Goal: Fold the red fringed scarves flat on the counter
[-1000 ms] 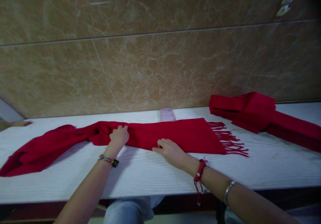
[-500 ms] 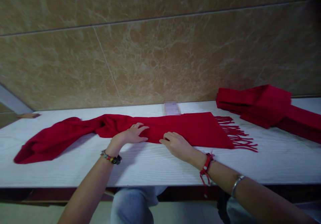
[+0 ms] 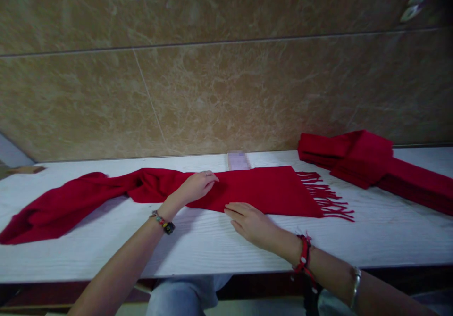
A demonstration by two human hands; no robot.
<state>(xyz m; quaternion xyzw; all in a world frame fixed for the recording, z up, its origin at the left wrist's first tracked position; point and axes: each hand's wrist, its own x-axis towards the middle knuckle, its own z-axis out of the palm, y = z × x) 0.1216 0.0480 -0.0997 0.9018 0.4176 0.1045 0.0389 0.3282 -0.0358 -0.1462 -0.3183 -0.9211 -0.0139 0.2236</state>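
Resting my left hand [image 3: 198,186] on the red scarf [image 3: 265,191], I have its fingers bent downward over the middle; I can't tell whether they pinch any cloth. My right hand [image 3: 251,224] grasps nothing, its fingers stretched out along the scarf's near edge. I see a beaded bracelet [image 3: 163,222] on the left wrist, and a red string bracelet [image 3: 304,254] and a silver bangle [image 3: 356,286] on the right arm. The scarf lies lengthwise across the white table [image 3: 212,250], smooth toward the right, where its fringe [image 3: 327,198] spreads out, and bunched and twisted toward the left. Just behind its far edge sits a small pale purple item [image 3: 238,160], too blurred to make out. Folded red cloth [image 3: 361,158] lies at the right, near the marbled wall [image 3: 219,99]. A brown block [image 3: 26,170] sits at the far left.
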